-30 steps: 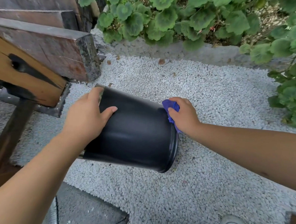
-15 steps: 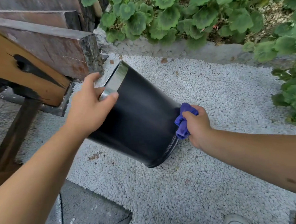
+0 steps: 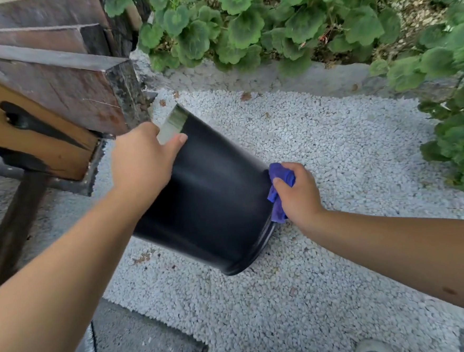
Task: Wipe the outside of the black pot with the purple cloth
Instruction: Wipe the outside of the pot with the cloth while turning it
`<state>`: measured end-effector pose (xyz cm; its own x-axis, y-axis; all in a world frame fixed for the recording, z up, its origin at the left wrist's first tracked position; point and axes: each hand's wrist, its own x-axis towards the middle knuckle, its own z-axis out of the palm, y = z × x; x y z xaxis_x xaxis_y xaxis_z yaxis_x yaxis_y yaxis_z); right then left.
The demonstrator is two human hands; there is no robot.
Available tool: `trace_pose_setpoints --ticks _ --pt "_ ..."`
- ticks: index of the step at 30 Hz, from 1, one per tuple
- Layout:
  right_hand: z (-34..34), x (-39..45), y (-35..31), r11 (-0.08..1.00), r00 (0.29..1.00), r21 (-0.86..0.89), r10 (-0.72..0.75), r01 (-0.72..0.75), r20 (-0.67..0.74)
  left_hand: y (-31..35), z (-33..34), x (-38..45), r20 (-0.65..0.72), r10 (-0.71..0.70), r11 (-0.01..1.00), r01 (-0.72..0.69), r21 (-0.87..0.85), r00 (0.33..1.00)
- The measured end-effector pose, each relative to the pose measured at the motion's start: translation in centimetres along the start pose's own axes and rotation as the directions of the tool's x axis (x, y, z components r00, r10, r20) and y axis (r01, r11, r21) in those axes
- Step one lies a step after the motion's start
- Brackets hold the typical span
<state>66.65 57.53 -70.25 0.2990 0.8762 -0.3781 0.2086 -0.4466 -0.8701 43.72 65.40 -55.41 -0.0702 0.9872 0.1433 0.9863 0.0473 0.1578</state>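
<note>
Tilting on its rim on the white gravel (image 3: pixel 333 146), the black pot (image 3: pixel 213 193) has its long axis running from the raised base at upper left down to the rim at lower right. The left hand (image 3: pixel 142 160) grips that raised base end. The right hand (image 3: pixel 299 191) pinches the bunched purple cloth (image 3: pixel 279 176) against the pot's right wall, just above the rim. So I'd guess the next stroke runs up along that wall toward the base, and the right hand's already there.
</note>
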Motion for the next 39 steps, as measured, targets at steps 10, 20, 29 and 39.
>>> trace_pose_setpoints --ticks 10,20,29,39 --pt "-1.1 0.9 2.7 0.875 0.944 0.374 0.328 -0.308 0.010 0.7 -2.3 -5.0 0.089 0.587 0.809 -0.587 -0.029 0.805" --pt "-0.7 1.3 1.7 0.934 0.967 0.265 0.255 -0.239 -0.027 6.8 -0.7 1.9 0.244 0.602 0.782 -0.623 0.009 0.760" --pt "0.1 1.9 -0.8 0.993 0.997 0.102 0.057 -0.062 0.044 0.0 -1.6 1.1 0.050 0.543 0.825 -0.544 0.154 0.838" --pt "1.2 1.7 -0.8 0.865 0.844 0.196 0.360 -0.462 0.397 -6.0 -5.0 -8.4 0.009 0.652 0.759 -0.652 -0.002 0.758"
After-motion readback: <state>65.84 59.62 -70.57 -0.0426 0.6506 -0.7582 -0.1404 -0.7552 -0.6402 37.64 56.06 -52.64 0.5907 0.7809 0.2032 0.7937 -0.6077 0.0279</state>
